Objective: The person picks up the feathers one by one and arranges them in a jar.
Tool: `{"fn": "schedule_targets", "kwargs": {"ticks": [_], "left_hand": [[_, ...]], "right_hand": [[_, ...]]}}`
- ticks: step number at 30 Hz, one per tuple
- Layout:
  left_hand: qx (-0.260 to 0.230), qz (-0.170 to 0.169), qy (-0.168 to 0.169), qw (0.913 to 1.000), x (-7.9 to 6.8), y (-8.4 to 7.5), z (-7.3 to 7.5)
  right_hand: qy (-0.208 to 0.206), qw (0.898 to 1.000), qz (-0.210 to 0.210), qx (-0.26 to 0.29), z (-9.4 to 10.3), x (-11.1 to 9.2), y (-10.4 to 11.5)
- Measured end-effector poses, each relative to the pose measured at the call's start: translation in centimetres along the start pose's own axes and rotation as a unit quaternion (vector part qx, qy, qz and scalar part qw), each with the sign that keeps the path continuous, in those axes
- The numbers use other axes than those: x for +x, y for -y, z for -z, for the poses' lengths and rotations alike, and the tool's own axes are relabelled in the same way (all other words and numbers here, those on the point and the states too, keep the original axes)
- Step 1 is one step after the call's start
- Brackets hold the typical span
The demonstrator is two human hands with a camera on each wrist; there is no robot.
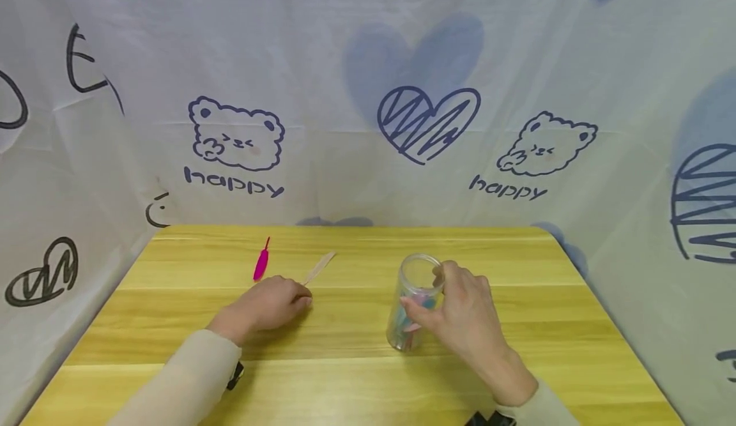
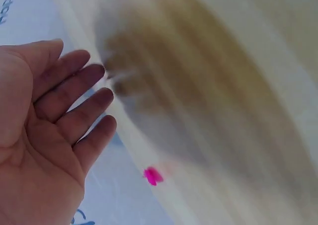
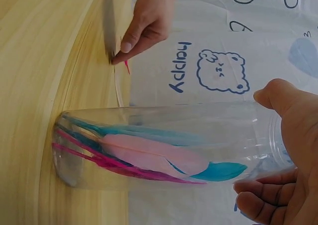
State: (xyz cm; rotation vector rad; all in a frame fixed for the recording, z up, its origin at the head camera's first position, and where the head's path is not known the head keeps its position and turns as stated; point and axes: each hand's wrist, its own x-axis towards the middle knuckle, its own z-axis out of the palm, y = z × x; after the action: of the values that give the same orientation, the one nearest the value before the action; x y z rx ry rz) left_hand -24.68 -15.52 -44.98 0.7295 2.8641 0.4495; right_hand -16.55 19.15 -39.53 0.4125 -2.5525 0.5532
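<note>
My right hand (image 1: 468,311) grips a clear plastic jar (image 1: 397,333) near its open rim, thumb on one side and fingers on the other. The jar stands slightly tilted on the table. Inside it, the right wrist view shows a pale pink feather (image 3: 154,153), teal feathers (image 3: 223,171) and magenta feathers (image 3: 144,174). My left hand (image 1: 267,304) is low over the table, its fingertips at the quill end of a pale feather (image 1: 320,267). In the left wrist view its fingers (image 2: 79,106) are loosely extended, thumb apart from them. Beyond that hand lies a magenta feather (image 1: 261,265).
The wood-grain table (image 1: 345,387) has a straight back edge and angled sides. A white cloth (image 1: 322,62) printed with hearts, bears and lettering hangs behind and at both sides.
</note>
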Motion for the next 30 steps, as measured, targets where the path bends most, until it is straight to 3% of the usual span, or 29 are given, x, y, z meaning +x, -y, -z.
{"fn": "schedule_targets", "kwargs": {"ticks": [3, 6, 9, 20, 25, 30], "left_hand": [[0.009, 0.008, -0.03, 0.9995, 0.4, 0.1, 0.7], [0.047, 0.013, -0.07, 0.9964, 1.3, 0.2, 1.2], [0.082, 0.021, -0.088, 0.9925, 2.4, 0.2, 1.2], [0.119, 0.074, -0.026, 0.9897, 4.6, 0.6, 0.2], [0.12, 0.051, -0.018, 0.9913, 5.2, 0.7, -0.1], [0.157, 0.011, -0.013, 0.9875, 5.4, 0.2, 0.0]], "right_hand": [[0.003, 1.0, -0.004, -0.003, 0.1, 0.1, -0.1], [0.003, 1.0, -0.006, -0.004, 0.2, 0.2, -0.2], [0.003, 1.0, -0.006, 0.0, 0.2, 0.3, -0.3], [0.006, 1.0, -0.007, 0.004, 0.0, 0.1, 0.1], [0.003, 1.0, -0.005, 0.003, 0.0, 0.1, 0.2], [-0.013, 1.0, 0.006, -0.001, -0.1, 0.0, 0.1]]}}
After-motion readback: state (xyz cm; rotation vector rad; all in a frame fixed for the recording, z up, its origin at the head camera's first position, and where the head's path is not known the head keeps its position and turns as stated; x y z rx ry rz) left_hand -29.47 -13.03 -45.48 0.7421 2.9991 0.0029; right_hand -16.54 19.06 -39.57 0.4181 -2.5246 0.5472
